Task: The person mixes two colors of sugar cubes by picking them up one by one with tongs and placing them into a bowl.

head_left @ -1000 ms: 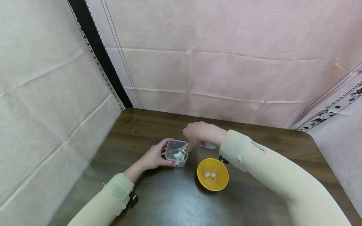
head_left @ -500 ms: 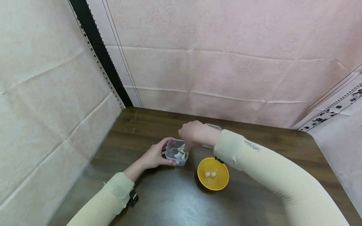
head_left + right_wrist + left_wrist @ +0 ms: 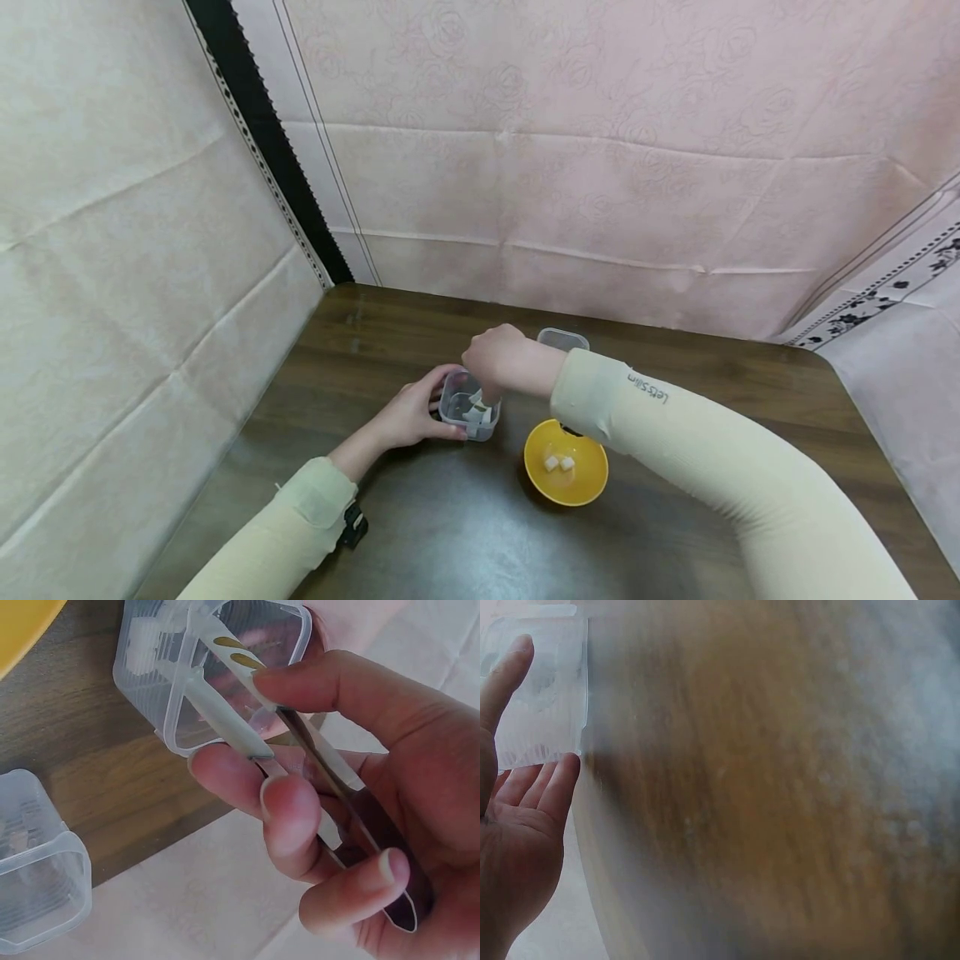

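My left hand grips a small clear plastic container on the dark wooden table, thumb at the front and fingers at the back; the left wrist view shows this hand against the blurred container. Above the container, my right hand pinches white-tipped metal tongs, whose tips reach down inside. In the right wrist view the tongs dip into the container beside a white cube, held by my right hand.
A yellow bowl with two white cubes sits to the right of the container. A second clear container stands behind my right forearm, also seen as the container in the right wrist view. Pink fabric walls close off the table's back and sides.
My right hand has shifted left and lowered the tongs deeper into the container. The forearm moved off the second clear container, which now shows. The left hand has kept still.
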`<move>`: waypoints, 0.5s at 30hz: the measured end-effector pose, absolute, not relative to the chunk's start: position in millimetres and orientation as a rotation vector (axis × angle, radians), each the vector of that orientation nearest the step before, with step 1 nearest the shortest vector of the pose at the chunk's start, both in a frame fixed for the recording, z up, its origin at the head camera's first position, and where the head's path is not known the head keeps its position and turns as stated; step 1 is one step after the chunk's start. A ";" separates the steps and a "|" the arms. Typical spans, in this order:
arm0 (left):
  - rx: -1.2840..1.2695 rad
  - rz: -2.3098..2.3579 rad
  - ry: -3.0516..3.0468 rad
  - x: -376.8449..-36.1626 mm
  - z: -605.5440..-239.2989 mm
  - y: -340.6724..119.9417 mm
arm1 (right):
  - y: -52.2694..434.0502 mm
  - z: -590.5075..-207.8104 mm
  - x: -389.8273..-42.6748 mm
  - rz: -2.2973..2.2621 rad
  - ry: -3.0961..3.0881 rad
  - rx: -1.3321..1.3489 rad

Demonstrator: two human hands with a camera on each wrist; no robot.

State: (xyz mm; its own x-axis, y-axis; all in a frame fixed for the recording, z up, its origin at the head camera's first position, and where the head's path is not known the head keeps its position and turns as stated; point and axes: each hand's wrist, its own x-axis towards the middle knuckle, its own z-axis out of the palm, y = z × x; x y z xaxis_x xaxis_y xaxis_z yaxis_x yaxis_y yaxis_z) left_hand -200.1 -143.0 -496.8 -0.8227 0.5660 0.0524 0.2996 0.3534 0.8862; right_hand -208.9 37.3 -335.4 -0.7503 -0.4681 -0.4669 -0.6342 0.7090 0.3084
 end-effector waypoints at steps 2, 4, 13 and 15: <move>0.769 1.456 2.354 -200.3 -496.9 -143.4 | 35.8 -335.3 -207.9 0.663 2.568 -0.857; 0.761 1.453 2.354 -200.0 -496.6 -143.6 | 34.4 -335.7 -207.4 0.681 2.576 -0.854; 0.743 1.446 2.358 -199.5 -495.6 -143.6 | 35.3 -335.6 -208.6 0.694 2.589 -0.861; 0.736 1.437 2.361 -199.7 -495.6 -143.5 | 37.5 -334.8 -208.5 0.668 2.587 -0.867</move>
State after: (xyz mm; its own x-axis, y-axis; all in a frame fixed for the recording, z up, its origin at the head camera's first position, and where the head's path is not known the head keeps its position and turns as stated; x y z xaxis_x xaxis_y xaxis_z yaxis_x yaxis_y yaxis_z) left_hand -199.7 -143.5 -495.6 -0.8305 0.5564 0.0242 0.2771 0.3751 0.8846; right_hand -208.5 37.5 -334.8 -0.7600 -0.4752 -0.4435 -0.6305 0.7048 0.3251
